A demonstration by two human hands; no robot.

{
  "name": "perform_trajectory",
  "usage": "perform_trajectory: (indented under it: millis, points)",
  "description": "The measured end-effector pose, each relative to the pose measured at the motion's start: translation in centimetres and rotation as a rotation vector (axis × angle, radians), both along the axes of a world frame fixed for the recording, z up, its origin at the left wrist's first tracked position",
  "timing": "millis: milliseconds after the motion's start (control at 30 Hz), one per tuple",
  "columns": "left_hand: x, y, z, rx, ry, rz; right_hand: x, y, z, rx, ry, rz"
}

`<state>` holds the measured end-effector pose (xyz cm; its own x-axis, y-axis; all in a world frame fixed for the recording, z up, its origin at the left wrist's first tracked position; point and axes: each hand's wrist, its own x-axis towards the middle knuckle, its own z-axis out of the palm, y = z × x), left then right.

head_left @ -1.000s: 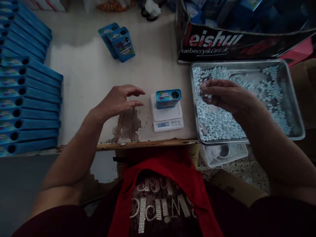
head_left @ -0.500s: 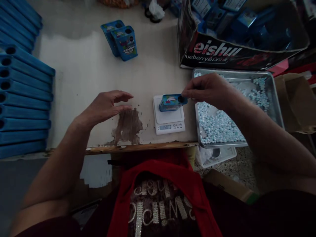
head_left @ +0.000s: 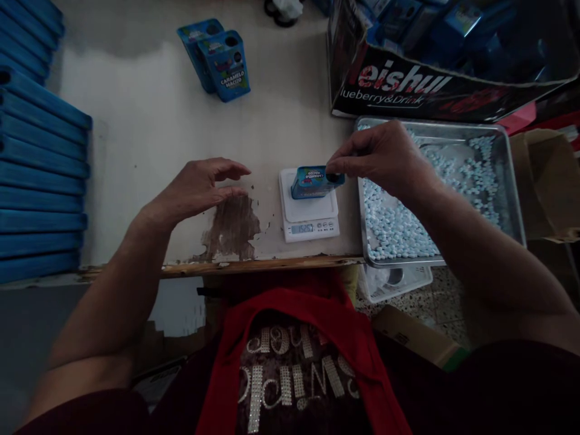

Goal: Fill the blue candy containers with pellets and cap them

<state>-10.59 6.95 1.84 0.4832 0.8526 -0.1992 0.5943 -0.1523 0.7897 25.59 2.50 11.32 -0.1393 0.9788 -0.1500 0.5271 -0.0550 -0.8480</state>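
Observation:
A small blue candy box (head_left: 310,182) rests on the white digital scale (head_left: 309,211), its round dark hole towards the right. Over that hole my right hand (head_left: 378,158) is closed in a pinch; whatever the fingertips hold is hidden. My left hand (head_left: 203,186) hovers left of the scale, thumb and fingers apart, holding nothing. To the right, a metal tray (head_left: 516,199) contains many small pale blue and white candies (head_left: 399,232). The scale's display seems to read about 152.
Two blue boxes (head_left: 232,66) stand together at the back. Rows of blue boxes (head_left: 40,181) line the left side. A black carton (head_left: 408,90) full of blue boxes sits behind the tray. The table's worn wooden edge (head_left: 272,263) runs in front of me.
My right hand has shifted slightly left, its fingertips now over the box's hole. The scale's reading has risen from about 150 to about 152. My left hand stays open.

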Motion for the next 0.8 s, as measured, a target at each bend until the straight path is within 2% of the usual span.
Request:
perform_trajectory:
  millis: [133,233,367,500,600,800]
  points:
    - [0.5,0.0,0.5,0.012,-0.009,-0.007,-0.2,-0.6,0.6,0.029,0.015,-0.059]
    - [0.9,0.0,0.9,0.026,-0.027,-0.01,0.9,-0.5,0.4,0.002,0.165,-0.136]
    - [1.1,0.0,1.2,0.051,-0.02,-0.03,3.8,-0.2,-0.8,-0.133,0.406,-0.311]
    - [1.1,-0.1,1.1,0.05,-0.005,-0.042,5.8,-1.1,-1.5,-0.331,0.423,-0.429]
    - [1.3,-0.1,1.0,0.046,-0.004,-0.046,5.7,-2.1,-0.9,-0.392,0.416,-0.392]
    - [2.2,0.0,1.9,0.062,-0.005,-0.037,3.3,-1.9,0.9,-0.239,0.352,-0.173]
